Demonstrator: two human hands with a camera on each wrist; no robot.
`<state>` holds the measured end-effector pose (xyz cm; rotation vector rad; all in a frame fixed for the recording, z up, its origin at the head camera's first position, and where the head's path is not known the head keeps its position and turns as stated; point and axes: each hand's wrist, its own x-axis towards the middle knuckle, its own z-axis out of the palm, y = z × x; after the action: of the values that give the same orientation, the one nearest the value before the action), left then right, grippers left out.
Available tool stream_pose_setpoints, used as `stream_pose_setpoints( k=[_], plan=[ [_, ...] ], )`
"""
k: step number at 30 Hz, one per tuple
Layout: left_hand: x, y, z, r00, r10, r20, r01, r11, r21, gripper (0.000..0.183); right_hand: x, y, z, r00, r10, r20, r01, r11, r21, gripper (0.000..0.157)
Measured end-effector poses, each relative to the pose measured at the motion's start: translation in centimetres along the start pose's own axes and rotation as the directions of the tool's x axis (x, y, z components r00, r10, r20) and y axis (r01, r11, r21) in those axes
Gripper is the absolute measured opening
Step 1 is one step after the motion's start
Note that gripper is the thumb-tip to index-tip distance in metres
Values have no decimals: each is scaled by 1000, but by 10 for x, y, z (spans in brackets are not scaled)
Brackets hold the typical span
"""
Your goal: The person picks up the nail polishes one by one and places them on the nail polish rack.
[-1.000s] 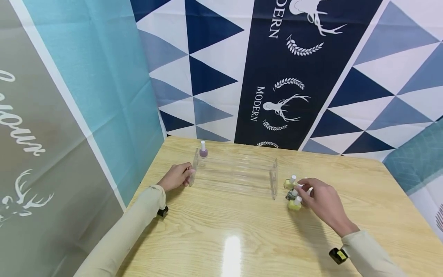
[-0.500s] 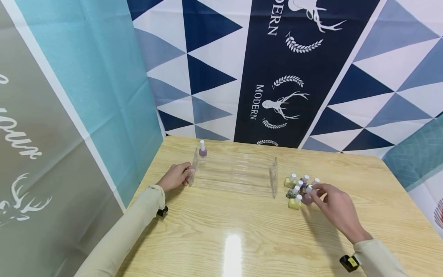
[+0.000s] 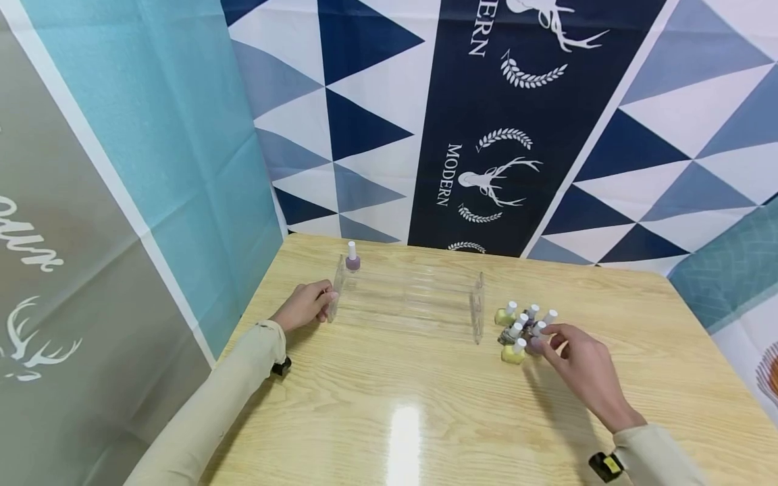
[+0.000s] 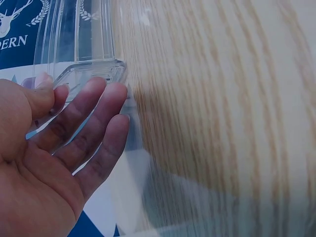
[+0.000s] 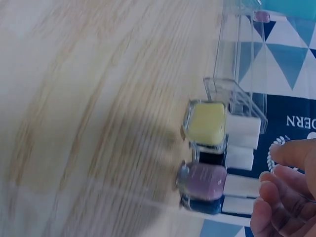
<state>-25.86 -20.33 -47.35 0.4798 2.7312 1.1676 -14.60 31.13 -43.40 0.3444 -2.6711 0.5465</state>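
Note:
My left hand [image 3: 304, 305] is at the left end panel of a clear acrylic rack [image 3: 413, 300], thumb and fingertips pinching its edge. In the left wrist view the other fingers of the left hand [image 4: 74, 143] extend past the panel. A purple nail polish bottle [image 3: 352, 262] with a white cap stands at the rack's back left corner. My right hand [image 3: 583, 361] is over a cluster of white-capped bottles, fingertips right at the cap of a mauve nail polish bottle [image 5: 202, 181]. In the right wrist view, a gap shows between its bent fingers.
A yellow nail polish bottle [image 3: 513, 352] stands at the cluster's front, another yellow bottle [image 3: 503, 315] at its back left. Dark bottles sit between them. The cluster is just right of the rack, on a wooden table [image 3: 365, 405]. Patterned cloth [image 3: 377, 121] hangs behind and at the left.
My right hand has drawn back to the right from over the cluster, uncovering several caps, then stayed by the mauve bottle. The left hand stays at the rack; the view has shifted slightly.

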Motion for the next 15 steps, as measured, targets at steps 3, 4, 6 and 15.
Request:
stream_pose_setpoints(
  k=[3,4,6,15],
  plan=[
    [0,1,-1,1000,-3,0,3,1000,0,25,1,-4,6,1000,-9,19,9,1000,16,19],
    [0,1,-1,1000,-4,2,4,1000,-2,25,1,-5,7,1000,-10,25,9,1000,22,18],
    [0,1,-1,1000,-4,3,4,1000,-5,25,0,-7,11,999,-7,34,6,1000,28,18],
    [0,3,-1,1000,-11,8,11,1000,-11,24,-1,-8,22,995,2,104,-6,999,44,14]
  ],
)
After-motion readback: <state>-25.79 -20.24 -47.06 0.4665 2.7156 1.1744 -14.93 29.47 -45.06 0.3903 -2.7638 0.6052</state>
